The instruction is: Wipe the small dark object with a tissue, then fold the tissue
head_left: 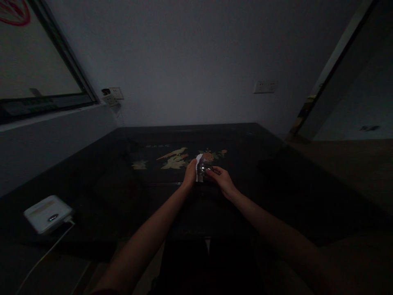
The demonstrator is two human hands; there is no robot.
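Over the middle of the dark table, both hands hold a small shiny clear plastic package with a white backing. My left hand is closed along its left side, by the white strip. From the right, my right hand is closed with thumb and fingers pinching the glossy clear part. What is inside the plastic is too dark and small to make out. Beneath the hands, the black tabletop bears a picture of a pale bird and flowers.
A white box-shaped device with a white cable sits at the table's left front. Behind the table rises a plain wall with a socket at left and another socket at right. A window is at upper left.
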